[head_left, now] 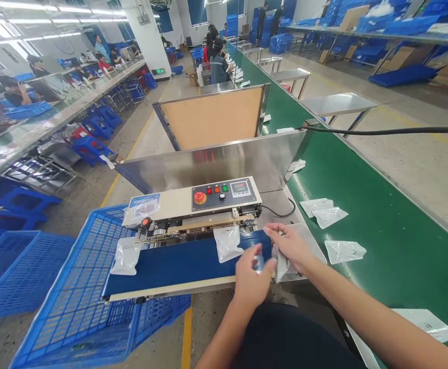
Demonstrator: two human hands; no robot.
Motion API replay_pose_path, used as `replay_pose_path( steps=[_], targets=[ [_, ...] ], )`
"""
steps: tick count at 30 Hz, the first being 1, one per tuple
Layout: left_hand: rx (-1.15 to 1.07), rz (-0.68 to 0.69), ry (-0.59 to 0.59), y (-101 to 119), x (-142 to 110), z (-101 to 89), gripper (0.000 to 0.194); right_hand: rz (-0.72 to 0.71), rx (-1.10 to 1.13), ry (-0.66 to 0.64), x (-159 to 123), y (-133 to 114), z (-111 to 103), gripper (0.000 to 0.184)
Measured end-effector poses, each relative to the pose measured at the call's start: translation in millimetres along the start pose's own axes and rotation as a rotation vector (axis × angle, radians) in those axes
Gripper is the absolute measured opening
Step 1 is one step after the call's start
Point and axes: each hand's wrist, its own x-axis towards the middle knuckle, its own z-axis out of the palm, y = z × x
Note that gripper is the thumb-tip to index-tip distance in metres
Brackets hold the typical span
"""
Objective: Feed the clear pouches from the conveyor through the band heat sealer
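Observation:
My right hand is closed on a small white-grey plastic pouch, which hangs below the fingers beside the sealing machine's belt end. Just left of it, my left hand has its fingers curled around something clear and slightly blurred, which I cannot make out. Both hands are over the right end of the blue belt of a band sealer. One white pouch stands at the sealing band, left of my hands. Another pouch is at the belt's left end.
A green conveyor runs along the right with several white pouches on it. Blue crates stand below at the left. Behind the sealer rises a metal panel. A black cable crosses above the conveyor. Other people sit farther off.

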Motion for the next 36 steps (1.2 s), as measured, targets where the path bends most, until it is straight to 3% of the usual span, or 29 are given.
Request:
replay_pose_path(
  steps=[2, 5, 8, 11, 13, 17, 19, 22, 26, 32, 34, 36],
  targets=[
    [-0.064, 0.013, -0.124, 8.4, 1.8, 15.0, 0.053, -0.06, 0.091, 0.006, -12.7, -9.9, 4.8, 0.07],
    [-0.23, -0.049, -0.051, 14.7, 12.9, 26.9, 0.05, -0.176, 0.157, -0.002, -23.7, -16.6, -1.6, 0.072],
    [-0.35, -0.12, -0.025, 17.0, 20.0, 28.7, 0.053, -0.221, -0.037, -0.062, -29.5, -7.0, -21.2, 0.059],
    [-0.253, -0.086, -0.029, 16.8, 22.5, 30.8, 0.049, -0.269, -0.214, -0.113, -31.6, 12.9, -38.1, 0.056],
    [-0.121, -0.062, 0.0, 13.3, 27.4, 35.3, 0.048, -0.286, -0.237, -0.045, -28.3, 25.9, -44.3, 0.058],
    [-0.172, -0.276, 0.141, -3.9, 50.3, 51.9, 0.047, -0.075, -0.044, 0.113, -6.8, 41.3, -47.6, 0.055],
    [-0.279, -0.395, 0.185, -14.0, 63.2, 59.5, 0.043, 0.042, 0.056, 0.124, 7.4, 42.3, -45.2, 0.049],
    [-0.336, -0.45, 0.229, -25.2, 77.0, 61.4, 0.04, 0.12, 0.113, 0.112, 25.5, 38.0, -36.3, 0.04],
    [-0.38, -0.464, 0.289, -32.2, 85.8, 44.8, 0.04, 0.1, 0.129, 0.063, 40.8, 30.0, -14.2, 0.033],
    [-0.419, -0.437, 0.384, -35.0, 81.2, -1.1, 0.051, 0.121, 0.093, -0.066, 45.3, 28.0, 25.7, 0.035],
    [-0.389, -0.371, 0.473, -32.8, 70.3, -19.4, 0.051, 0.082, 0.013, -0.07, 37.0, 34.3, 22.9, 0.038],
    [-0.245, -0.257, 0.61, -29.2, 54.6, -36.6, 0.048, 0.015, -0.06, -0.023, 24.1, 48.2, 1.7, 0.045]
  ],
)
